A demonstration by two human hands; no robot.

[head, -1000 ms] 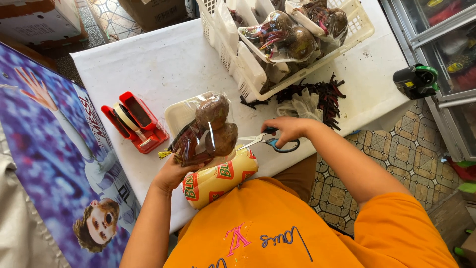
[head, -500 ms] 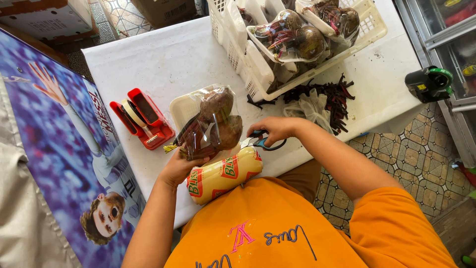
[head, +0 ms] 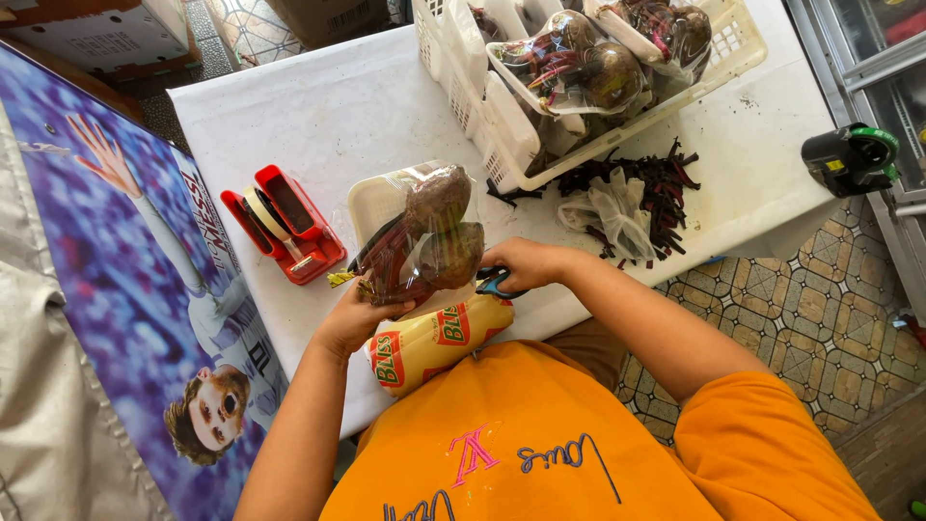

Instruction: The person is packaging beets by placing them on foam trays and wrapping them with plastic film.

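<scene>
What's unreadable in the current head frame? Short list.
- Scissors, head view: only the blue handle shows; the right hand covers the blades.
- Left hand: its fingers sit under the wrapped beet pack, so the grip is unclear.
- White basket: cut off by the top edge.
- Roll: near end hidden by the orange shirt.

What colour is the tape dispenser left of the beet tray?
Red, clearest in the head view: the tape dispenser sits on the white table.
</scene>
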